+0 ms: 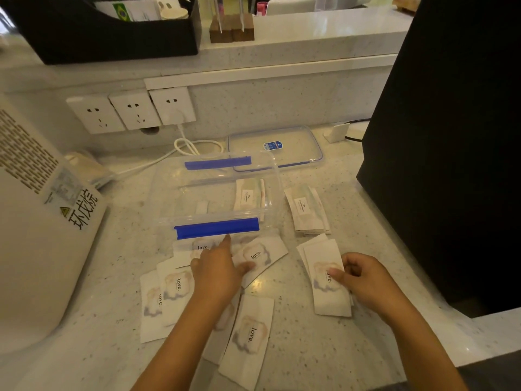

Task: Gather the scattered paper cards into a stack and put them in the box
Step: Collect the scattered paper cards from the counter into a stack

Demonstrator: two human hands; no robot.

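Several white paper cards printed "love." lie scattered on the speckled counter, one near the front point(249, 338), others at the left point(176, 289). My left hand point(218, 273) rests flat on a card point(260, 256) just in front of the clear plastic box point(217, 193) with blue clips; its fingers are spread. My right hand point(363, 277) pinches a small stack of cards point(328, 289) at the right. Another card stack point(306, 211) lies right of the box, and a few cards show inside the box point(249, 197).
The box's clear lid point(275, 146) lies behind it. A white appliance point(36, 221) stands at the left, a black panel point(451, 136) at the right. Wall sockets point(132, 111) and a white cable point(194, 146) sit at the back.
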